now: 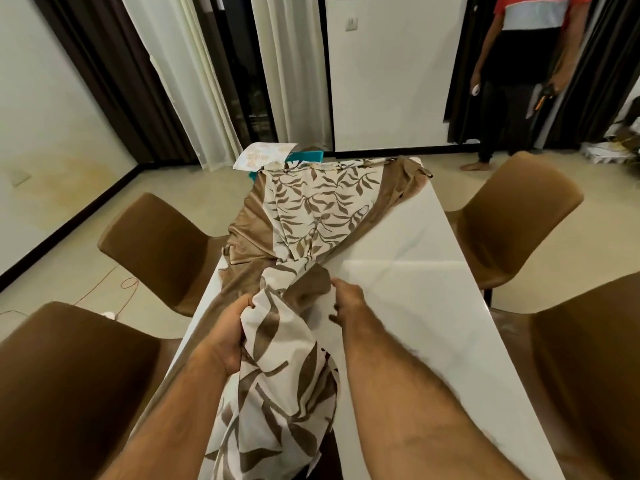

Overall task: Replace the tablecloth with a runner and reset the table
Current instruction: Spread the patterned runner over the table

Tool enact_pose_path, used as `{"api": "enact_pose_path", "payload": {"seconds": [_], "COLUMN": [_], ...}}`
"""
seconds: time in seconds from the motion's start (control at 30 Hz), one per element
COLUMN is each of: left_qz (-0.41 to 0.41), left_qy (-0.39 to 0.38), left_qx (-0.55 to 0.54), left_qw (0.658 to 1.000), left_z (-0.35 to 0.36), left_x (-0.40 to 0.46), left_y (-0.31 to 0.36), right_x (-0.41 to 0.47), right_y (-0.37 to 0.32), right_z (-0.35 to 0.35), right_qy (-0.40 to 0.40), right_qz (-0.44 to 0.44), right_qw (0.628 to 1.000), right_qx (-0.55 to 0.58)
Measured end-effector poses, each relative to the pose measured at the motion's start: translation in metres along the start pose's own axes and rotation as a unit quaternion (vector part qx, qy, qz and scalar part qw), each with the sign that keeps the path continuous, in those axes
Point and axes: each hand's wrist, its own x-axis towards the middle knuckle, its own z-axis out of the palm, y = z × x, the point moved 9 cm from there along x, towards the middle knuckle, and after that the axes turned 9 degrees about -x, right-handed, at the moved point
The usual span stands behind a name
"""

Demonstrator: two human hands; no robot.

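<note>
Both clenched on the bunched tablecloth [294,341]: left hand [231,336], right hand [347,299]. Far end draped near a paper [263,154]; could drag it off the desk [433,289].

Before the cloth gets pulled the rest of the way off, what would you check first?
1. Both hands grip the cloth: ok. The left hand and right hand clutch the bunched tablecloth.
2. Nothing standing on the cloth: ok, no dishes show on it.
3. Far end free: not ok. It still drapes over the table edge beside a teal object with a paper on it.
4. Chairs clear of the cloth: cannot tell; the left chair sits close to the hanging edge.
5. Bystander out of reach: ok, standing beyond the table.
</note>
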Motion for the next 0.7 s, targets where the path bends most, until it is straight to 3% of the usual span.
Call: {"api": "enact_pose_path", "payload": {"seconds": [0.07, 0.2, 0.27, 0.43, 0.53, 0.6, 0.63, 0.7], "left_qz": [-0.009, -0.018, -0.018, -0.025, -0.033, -0.057, -0.076, -0.111], "left_qy": [-0.004, -0.013, -0.017, 0.024, 0.063, 0.049, 0.028, -0.012], "left_qx": [-0.005, -0.012, -0.015, 0.063, 0.211, 0.287, 0.328, 0.459], "left_qw": [1.0, 1.0, 1.0, 0.997, 0.975, 0.955, 0.941, 0.882], "left_z": [0.004, 0.007, 0.002, -0.022, -0.036, -0.034, -0.03, -0.023], "left_x": [0.001, 0.007, 0.009, 0.007, 0.017, 0.024, 0.026, 0.028], "left_y": [-0.001, -0.006, -0.009, -0.009, -0.013, -0.027, -0.035, -0.051], "right_x": [0.005, 0.009, 0.011, 0.004, -0.035, -0.073, -0.077, -0.057], "right_y": [0.023, 0.034, 0.022, -0.043, -0.117, -0.146, -0.146, -0.12], "right_z": [0.004, 0.045, 0.047, -0.011, -0.058, -0.077, -0.083, -0.089], "right_qy": [-0.017, -0.13, -0.123, 0.057, 0.171, 0.25, 0.281, 0.296], "right_qz": [0.028, 0.048, 0.041, -0.079, -0.252, -0.352, -0.361, -0.286], "right_qw": [0.999, 0.982, 0.983, 0.987, 0.936, 0.89, 0.883, 0.911], "right_qx": [0.022, 0.126, 0.132, 0.13, 0.179, 0.144, 0.107, -0.004]}}
